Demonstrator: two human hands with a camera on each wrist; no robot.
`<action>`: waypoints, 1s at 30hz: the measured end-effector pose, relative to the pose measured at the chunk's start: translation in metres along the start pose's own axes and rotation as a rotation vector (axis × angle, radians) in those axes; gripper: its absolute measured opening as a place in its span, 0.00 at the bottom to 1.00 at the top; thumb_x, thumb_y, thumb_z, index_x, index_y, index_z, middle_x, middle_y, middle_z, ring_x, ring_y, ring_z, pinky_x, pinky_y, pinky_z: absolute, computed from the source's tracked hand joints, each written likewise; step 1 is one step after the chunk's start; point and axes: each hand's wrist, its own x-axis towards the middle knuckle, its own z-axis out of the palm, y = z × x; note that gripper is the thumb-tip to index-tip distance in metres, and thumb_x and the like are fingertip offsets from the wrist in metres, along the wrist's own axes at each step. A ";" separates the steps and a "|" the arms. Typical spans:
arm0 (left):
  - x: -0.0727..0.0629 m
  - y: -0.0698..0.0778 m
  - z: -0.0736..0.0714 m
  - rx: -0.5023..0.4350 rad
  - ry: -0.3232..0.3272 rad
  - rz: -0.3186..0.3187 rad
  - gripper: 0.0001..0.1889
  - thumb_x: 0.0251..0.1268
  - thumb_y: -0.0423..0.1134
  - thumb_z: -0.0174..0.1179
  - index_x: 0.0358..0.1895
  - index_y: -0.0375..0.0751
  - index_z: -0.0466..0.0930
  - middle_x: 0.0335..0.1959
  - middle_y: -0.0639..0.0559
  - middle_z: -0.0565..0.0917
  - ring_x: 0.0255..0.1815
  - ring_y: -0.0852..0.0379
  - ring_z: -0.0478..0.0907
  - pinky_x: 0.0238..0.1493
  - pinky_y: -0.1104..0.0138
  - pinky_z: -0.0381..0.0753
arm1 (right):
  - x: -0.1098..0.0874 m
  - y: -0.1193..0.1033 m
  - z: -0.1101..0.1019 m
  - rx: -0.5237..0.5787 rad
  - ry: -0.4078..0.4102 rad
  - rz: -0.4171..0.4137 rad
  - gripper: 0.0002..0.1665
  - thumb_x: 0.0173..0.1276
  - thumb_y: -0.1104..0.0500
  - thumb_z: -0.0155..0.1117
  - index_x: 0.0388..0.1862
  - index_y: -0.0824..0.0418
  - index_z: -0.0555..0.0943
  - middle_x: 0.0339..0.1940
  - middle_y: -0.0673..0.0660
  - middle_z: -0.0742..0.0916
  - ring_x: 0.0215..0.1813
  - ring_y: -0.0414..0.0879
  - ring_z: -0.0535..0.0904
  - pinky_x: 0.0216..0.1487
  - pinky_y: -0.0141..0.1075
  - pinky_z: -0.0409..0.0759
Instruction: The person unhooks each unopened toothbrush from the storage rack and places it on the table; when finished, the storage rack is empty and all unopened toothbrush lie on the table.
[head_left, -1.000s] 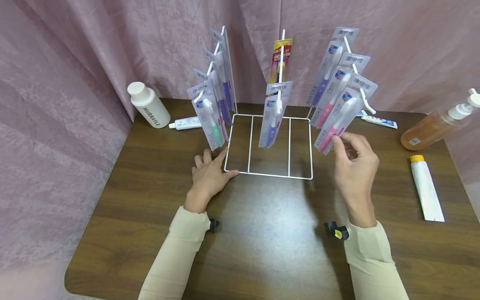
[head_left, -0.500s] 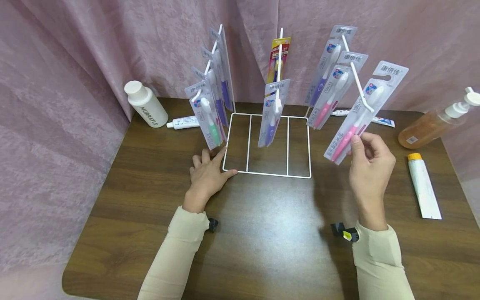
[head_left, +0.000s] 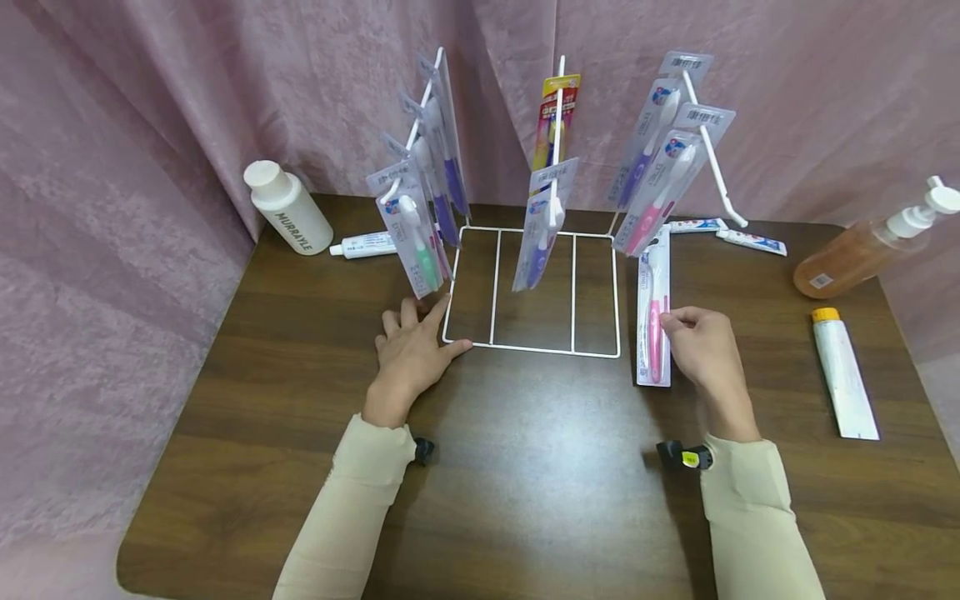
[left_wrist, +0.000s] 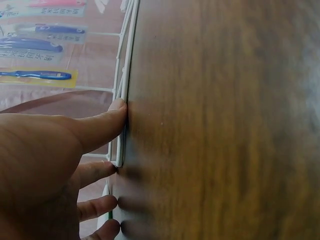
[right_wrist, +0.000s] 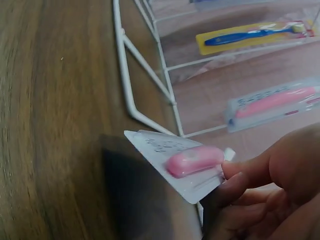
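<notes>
1. Right hand [head_left: 705,346]: pinching one pink toothbrush pack [head_left: 649,312], off the hooks, beside the wire rack [head_left: 532,348].
2. Left hand [head_left: 411,352]: fingers spread, touching the rack, holding nothing.
3. Other packs [head_left: 662,187]: we find them hanging.

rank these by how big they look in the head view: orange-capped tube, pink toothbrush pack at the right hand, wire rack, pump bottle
1. Wire rack, by its outline
2. Pump bottle
3. Pink toothbrush pack
4. Orange-capped tube, a close fourth
</notes>
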 end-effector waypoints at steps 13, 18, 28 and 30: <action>0.001 0.000 0.001 -0.025 -0.004 -0.003 0.48 0.81 0.62 0.70 0.95 0.59 0.57 0.88 0.30 0.59 0.78 0.25 0.59 0.74 0.28 0.70 | 0.014 0.009 0.012 0.017 -0.013 0.059 0.23 0.87 0.56 0.65 0.64 0.73 0.91 0.28 0.49 0.89 0.32 0.41 0.81 0.34 0.31 0.81; -0.002 -0.002 0.001 -0.018 -0.014 -0.017 0.48 0.80 0.63 0.70 0.95 0.59 0.57 0.87 0.31 0.59 0.78 0.25 0.59 0.75 0.28 0.70 | 0.012 0.009 0.019 0.064 0.009 0.054 0.21 0.85 0.58 0.67 0.61 0.76 0.91 0.29 0.53 0.93 0.26 0.34 0.86 0.32 0.26 0.88; -0.001 -0.001 0.002 -0.005 -0.004 -0.005 0.48 0.81 0.64 0.69 0.95 0.59 0.57 0.86 0.31 0.61 0.77 0.25 0.61 0.72 0.29 0.72 | 0.011 0.010 0.021 0.101 0.038 0.067 0.22 0.84 0.59 0.68 0.59 0.79 0.90 0.25 0.54 0.93 0.21 0.32 0.87 0.29 0.28 0.88; 0.000 -0.001 0.002 -0.003 -0.002 -0.005 0.48 0.81 0.64 0.69 0.95 0.59 0.57 0.86 0.29 0.61 0.77 0.25 0.61 0.72 0.29 0.72 | 0.011 0.010 0.020 0.101 0.042 0.067 0.22 0.84 0.59 0.69 0.59 0.79 0.90 0.25 0.53 0.92 0.21 0.33 0.87 0.29 0.29 0.88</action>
